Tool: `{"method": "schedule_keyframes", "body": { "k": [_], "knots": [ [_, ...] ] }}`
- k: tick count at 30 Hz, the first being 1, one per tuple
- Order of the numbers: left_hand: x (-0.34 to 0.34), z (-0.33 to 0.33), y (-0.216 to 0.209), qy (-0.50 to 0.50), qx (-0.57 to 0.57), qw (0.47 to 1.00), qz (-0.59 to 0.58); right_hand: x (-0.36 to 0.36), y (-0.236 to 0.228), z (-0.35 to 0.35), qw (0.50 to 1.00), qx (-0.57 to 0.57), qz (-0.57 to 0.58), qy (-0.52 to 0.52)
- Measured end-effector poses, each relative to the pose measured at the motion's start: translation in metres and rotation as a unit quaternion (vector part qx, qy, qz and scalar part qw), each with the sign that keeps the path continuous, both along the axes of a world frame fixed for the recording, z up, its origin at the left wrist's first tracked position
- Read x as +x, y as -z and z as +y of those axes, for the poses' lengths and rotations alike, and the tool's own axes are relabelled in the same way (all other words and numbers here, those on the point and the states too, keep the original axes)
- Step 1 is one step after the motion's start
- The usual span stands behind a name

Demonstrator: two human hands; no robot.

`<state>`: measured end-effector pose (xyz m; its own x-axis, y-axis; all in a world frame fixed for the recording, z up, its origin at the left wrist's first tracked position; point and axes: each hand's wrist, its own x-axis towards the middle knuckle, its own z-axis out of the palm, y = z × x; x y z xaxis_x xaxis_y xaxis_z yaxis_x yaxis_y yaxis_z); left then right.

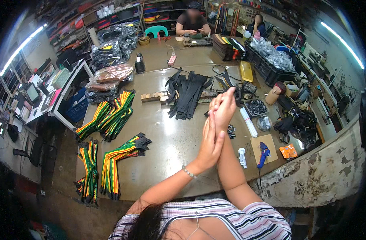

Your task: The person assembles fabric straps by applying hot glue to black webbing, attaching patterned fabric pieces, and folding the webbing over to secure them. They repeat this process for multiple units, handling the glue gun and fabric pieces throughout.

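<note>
Straps [187,96], black, lie across wood [151,97] on the table [159,136]. Left hand [210,144] and right hand [224,110] touch each other, to the right of the straps and nearer the wearer; left fingers lie along the right wrist (whether either hand grips anything cannot be told). Glue gun [263,155]: right of the straps, nearer side. Striped bundles [111,164]: left of the straps, nearer side. Power strip [172,59]: beyond the straps.

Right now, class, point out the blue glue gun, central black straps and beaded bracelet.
Blue glue gun [264,153], head view: its body.
Central black straps [187,96], head view: mid-pile.
Beaded bracelet [187,172], head view: its beads.
</note>
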<state>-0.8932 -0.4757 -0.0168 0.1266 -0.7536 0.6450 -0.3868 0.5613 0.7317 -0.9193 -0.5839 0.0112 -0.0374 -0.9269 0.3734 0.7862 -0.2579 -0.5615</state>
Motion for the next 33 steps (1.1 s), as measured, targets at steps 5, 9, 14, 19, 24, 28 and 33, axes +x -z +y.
{"method": "schedule_keyframes", "body": {
  "k": [5,9,14,19,24,28,33],
  "knots": [
    [-0.013,0.008,0.012,0.153,0.087,0.954,0.244,-0.002,-0.017,0.008,0.907,-0.059,-0.290,-0.300],
    [0.015,0.006,0.033,0.456,0.032,0.774,0.438,0.010,0.020,0.065,0.784,0.060,-0.338,-0.518],
    [0.039,0.008,0.054,0.424,-0.010,0.644,0.637,0.023,0.071,0.100,0.892,0.062,-0.128,-0.428],
    [0.075,0.035,0.080,0.442,0.098,0.646,0.615,0.039,0.106,0.115,0.897,0.020,0.273,-0.347],
    [0.099,0.046,0.123,0.431,0.141,0.600,0.659,0.039,0.124,0.138,0.738,-0.185,0.591,-0.268],
    [0.086,0.050,0.122,0.429,0.098,0.586,0.680,0.047,0.115,0.130,0.707,-0.292,0.638,-0.085],
    [0.028,0.062,0.119,0.329,0.067,0.672,0.659,0.081,0.105,0.094,0.702,-0.363,0.555,0.260]
  ]
}}
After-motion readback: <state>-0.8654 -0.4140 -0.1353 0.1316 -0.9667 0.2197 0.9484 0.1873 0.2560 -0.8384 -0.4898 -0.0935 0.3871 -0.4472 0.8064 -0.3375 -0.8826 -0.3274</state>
